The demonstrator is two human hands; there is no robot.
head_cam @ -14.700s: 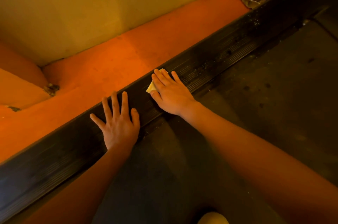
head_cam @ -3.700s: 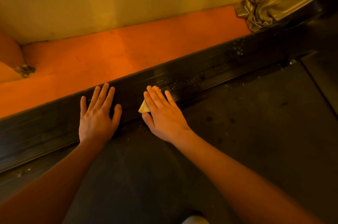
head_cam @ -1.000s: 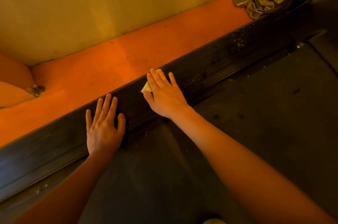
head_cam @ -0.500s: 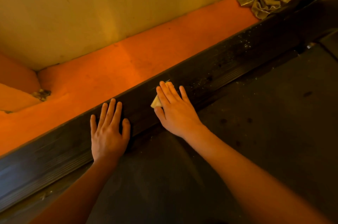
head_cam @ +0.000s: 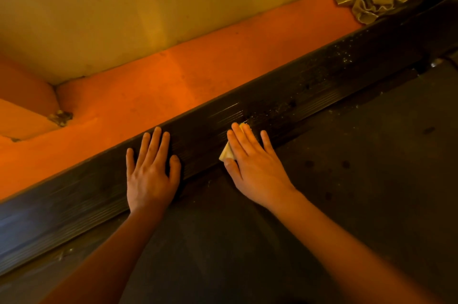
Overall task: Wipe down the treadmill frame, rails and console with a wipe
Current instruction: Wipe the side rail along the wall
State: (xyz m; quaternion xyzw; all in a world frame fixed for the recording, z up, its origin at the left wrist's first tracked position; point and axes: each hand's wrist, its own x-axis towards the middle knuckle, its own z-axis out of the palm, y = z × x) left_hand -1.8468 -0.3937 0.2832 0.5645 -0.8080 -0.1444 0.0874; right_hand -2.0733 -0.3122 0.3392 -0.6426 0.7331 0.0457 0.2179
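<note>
Both hands lie flat on the dark ribbed side rail (head_cam: 309,90). The left hand (head_cam: 151,174), fingers straight and close together, likely braces the person. The right hand (head_cam: 252,167), fingers straight and slightly spread, presses the folded wipe (head_cam: 226,153) onto the rail, just left of pale dust specks (head_cam: 270,111), probably its next target.

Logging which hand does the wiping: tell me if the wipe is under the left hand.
No, the wipe pokes out from under the right hand, while the left hand lies flat and bare on the side rail.
</note>
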